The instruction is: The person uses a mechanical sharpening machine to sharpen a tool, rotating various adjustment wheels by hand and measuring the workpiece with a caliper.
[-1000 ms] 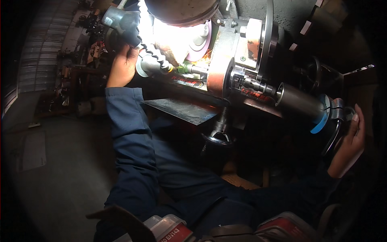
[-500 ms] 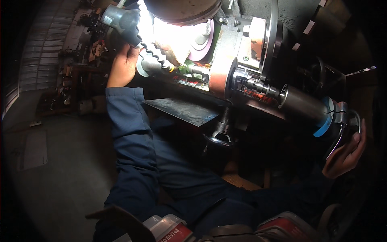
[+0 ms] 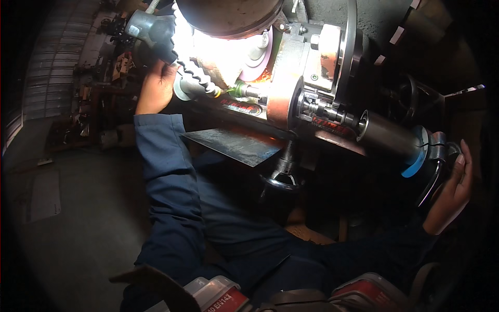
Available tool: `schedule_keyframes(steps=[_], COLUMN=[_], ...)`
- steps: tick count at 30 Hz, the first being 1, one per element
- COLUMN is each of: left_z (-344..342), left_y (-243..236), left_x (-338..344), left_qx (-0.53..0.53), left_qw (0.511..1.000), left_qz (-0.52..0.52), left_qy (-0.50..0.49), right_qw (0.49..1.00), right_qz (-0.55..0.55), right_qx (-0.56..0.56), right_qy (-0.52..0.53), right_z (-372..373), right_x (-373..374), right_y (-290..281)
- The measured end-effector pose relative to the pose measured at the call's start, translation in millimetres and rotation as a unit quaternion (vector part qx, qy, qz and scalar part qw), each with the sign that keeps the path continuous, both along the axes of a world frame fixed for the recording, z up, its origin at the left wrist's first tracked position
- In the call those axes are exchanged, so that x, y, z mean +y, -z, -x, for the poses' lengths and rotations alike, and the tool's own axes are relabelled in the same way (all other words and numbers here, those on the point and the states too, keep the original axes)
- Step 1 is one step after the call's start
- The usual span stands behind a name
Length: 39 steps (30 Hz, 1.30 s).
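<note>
A pinkish grinding wheel (image 3: 257, 67) turns up orange sparks beside a small shiny cylindrical workpiece (image 3: 251, 91) at the machine's centre. That piece sits in line with a worn red round housing (image 3: 280, 106) and a metal spindle (image 3: 327, 111). At the left, my left hand (image 3: 156, 89) reaches up under a dark lamp head (image 3: 150, 34), next to a grey round fitting (image 3: 189, 87); its fingers are closed, and what they hold is hidden. Far right, my right hand (image 3: 451, 190) closes around a bent metal handle (image 3: 434, 182) beside a dark cylinder (image 3: 390, 134) with a blue ring.
A thin metal plate (image 3: 234, 145) juts out below the machine. Beside it hangs a chrome handwheel (image 3: 281, 182). A large round guard (image 3: 228, 18) covers the top, and another handwheel (image 3: 408, 96) stands in shadow at the right. Cluttered benches (image 3: 112, 99) lie at the far left.
My right hand has shifted slightly on the handle, its fingertips now higher. Orange sparks glow more strongly by the wheel, with an orange reflection on the plate. My left hand stays nearly still.
</note>
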<state>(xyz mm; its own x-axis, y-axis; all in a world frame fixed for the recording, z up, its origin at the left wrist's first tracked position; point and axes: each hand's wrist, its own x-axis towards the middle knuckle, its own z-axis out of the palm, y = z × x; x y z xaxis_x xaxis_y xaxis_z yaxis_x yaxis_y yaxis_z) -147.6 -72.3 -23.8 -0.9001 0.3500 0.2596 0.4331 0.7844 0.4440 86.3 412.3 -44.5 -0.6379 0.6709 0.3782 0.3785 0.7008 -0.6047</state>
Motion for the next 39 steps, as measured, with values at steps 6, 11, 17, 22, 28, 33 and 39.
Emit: schedule_keyframes(steps=[6, 11, 17, 22, 28, 33, 39], left_z=[4, 1, 0, -2, -5, -3, -5], left_y=[5, 1, 1, -1, -5, -2, -4], left_x=[-7, -8, -4, 1, 11, 5, 7], left_qx=[0.016, 0.007, -0.012, 0.046, 0.019, 0.035, -0.020], left_qw=[0.999, 0.999, 0.999, 0.999, 0.999, 0.999, 0.998], left_qz=[0.034, 0.047, 0.011, 0.017, -0.025, -0.006, -0.044], left_qy=[-0.001, -0.023, -0.030, 0.008, -0.013, -0.006, -0.033], right_qw=[0.998, 1.000, 0.998, 0.993, 0.999, 0.999, 0.995], right_qz=[0.041, 0.021, -0.016, -0.025, 0.008, 0.043, 0.024], right_qx=[-0.049, 0.007, 0.059, 0.112, 0.034, -0.008, -0.092], right_qy=[0.024, -0.009, 0.002, -0.003, -0.005, -0.007, 0.009], right_z=[6, 1, -3, -4, 1, 6, 12], right_x=[-2, -1, -11, -13, -8, -9, -9], right_y=[-8, -2, 4, 14, -4, -15, -26])
